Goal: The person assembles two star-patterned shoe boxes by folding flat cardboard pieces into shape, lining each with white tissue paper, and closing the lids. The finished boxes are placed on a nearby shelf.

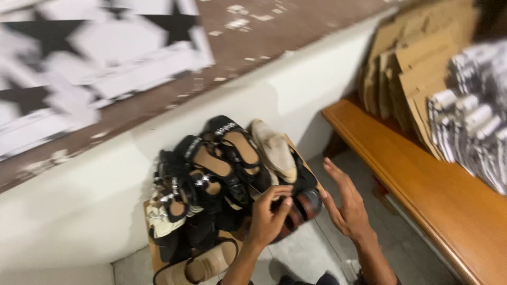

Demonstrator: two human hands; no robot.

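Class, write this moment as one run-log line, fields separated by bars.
left hand: grips sandal on pile | right hand: open, beside it | pile: sandals on cardboard by wall | bench: cardboard stacks

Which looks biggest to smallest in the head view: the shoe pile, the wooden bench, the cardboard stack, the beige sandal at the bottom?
1. Wooden bench
2. Shoe pile
3. Cardboard stack, though it is cut off and farther away, so unsure against the pile
4. Beige sandal
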